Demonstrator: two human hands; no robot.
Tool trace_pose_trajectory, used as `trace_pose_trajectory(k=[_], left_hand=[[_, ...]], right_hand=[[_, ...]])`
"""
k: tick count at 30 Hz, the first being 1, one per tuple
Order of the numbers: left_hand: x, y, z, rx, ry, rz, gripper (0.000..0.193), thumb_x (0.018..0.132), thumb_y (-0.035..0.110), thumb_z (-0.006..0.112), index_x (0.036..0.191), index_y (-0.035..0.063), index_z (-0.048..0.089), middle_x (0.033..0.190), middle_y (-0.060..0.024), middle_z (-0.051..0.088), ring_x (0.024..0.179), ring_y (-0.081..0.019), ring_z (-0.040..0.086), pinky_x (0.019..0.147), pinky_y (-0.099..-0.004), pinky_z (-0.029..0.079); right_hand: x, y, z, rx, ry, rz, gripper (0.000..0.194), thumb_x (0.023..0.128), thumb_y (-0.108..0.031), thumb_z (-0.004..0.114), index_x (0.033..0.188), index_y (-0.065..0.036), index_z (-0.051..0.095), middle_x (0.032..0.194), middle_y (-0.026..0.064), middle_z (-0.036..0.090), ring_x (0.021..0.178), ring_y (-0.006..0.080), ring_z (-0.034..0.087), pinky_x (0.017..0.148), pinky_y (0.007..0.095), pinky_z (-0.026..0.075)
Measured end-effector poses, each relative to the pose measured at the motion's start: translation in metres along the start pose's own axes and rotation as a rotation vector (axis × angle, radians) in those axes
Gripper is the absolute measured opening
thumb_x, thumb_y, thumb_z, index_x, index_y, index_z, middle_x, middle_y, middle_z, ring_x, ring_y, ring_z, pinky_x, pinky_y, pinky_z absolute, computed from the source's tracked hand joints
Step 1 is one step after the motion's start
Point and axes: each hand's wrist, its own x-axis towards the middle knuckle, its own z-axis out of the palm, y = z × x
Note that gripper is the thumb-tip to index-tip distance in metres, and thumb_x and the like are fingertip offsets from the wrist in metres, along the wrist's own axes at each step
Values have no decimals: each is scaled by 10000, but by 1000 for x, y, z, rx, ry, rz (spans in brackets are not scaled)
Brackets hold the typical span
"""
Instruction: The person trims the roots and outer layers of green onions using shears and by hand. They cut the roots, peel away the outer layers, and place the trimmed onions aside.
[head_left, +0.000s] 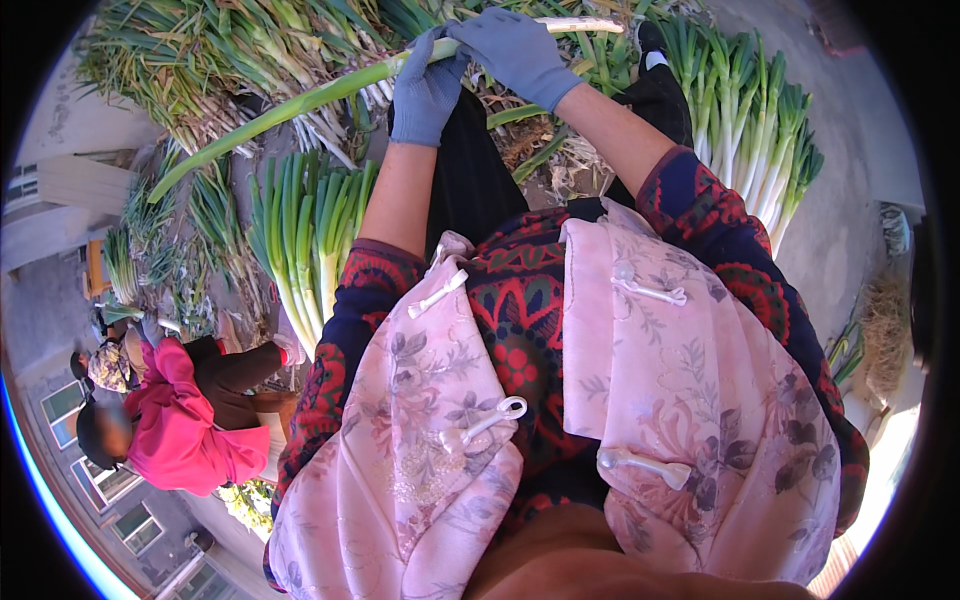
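My left hand (427, 94), in a grey knitted glove, is closed around the pale green part of a long leek-like green onion (300, 105). Right beside it my right hand (514, 52), gloved alike, grips the same stalk farther toward its white end, which sticks out to the right. The green leaf end slants down to the left. Beneath my hands lie peeled-off leaves and dry skins (525, 146). A neat stack of clean green onions (307, 232) is left of my legs, and another bunch of clean onions (742, 120) is at the right.
A large heap of untrimmed green onions (202, 60) covers the ground at the upper left, with more bundles (225, 217) below it. A co-worker in a pink jacket (180, 412) sits at the left, with another person (112, 364) beyond. Dry brown stalks (885, 330) lie at the far right.
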Motion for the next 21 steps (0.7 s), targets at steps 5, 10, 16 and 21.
trace_pose_trajectory(k=[5,10,16,21], left_hand=[[-1,-2,4,69,-37,16,239,913,152,626,1099,5,603,1132,-155,629,1073,-270,603,952,-423,506],[-2,2,1,49,-49,-23,297,913,201,647,1112,-8,580,1130,-160,616,1004,-287,602,908,-395,515],[2,2,-14,-25,-28,-59,352,923,234,633,1149,-29,575,1121,-165,626,1053,-270,595,909,-416,501],[1,-3,-2,57,-14,-45,387,922,248,638,1154,-52,561,1158,-193,613,1098,-307,587,1012,-449,468]], right_hand=[[-2,5,4,50,-20,110,199,889,-309,581,1054,-232,661,920,-2,675,895,203,658,741,371,539],[-3,2,0,173,23,79,225,885,-327,589,1071,-224,662,954,13,673,876,215,665,726,389,539],[5,-5,-9,135,-12,22,171,838,-269,598,967,-182,668,833,61,665,791,252,662,714,406,531],[8,0,-5,130,-93,129,138,843,-253,570,884,-172,675,780,73,658,770,273,655,698,413,521]])
